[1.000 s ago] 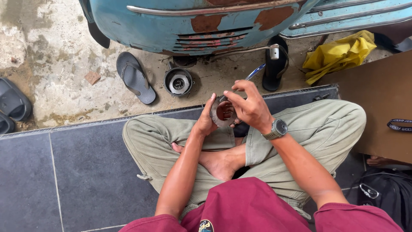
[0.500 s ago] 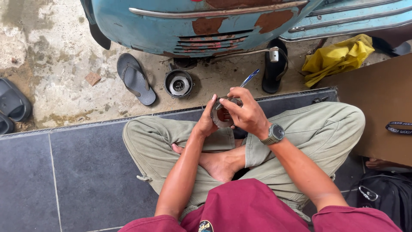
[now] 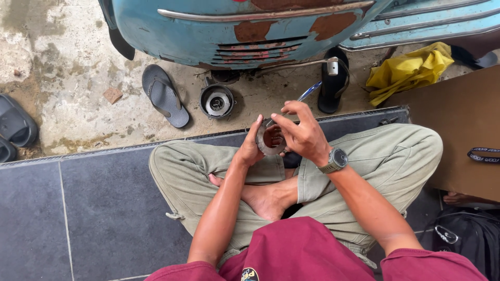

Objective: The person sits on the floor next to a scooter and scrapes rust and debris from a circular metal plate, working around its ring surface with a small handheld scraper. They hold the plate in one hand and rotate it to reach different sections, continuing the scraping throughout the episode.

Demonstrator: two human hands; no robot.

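I sit cross-legged on dark floor tiles [image 3: 104,208]. My left hand [image 3: 251,147] grips a round grey metal ring part [image 3: 266,141] with a rusty brown inside, held above my knees. My right hand [image 3: 301,132] rests over the ring's right side, its fingers curled around the rim, with a blue-handled tool [image 3: 308,91] sticking out behind it. A watch sits on my right wrist. The ring's far side is hidden by my right fingers.
A rusty blue scooter body [image 3: 245,26] stands just ahead. On the concrete lie a round black metal part [image 3: 216,102], a grey sandal [image 3: 164,101], a black sandal [image 3: 332,83], a yellow cloth [image 3: 409,70] and dark sandals [image 3: 14,127] far left. A brown cardboard sheet [image 3: 458,130] lies right.
Both hands with the ring have shifted slightly; the right hand's fingers have turned a little around the rim. Nothing else has moved.
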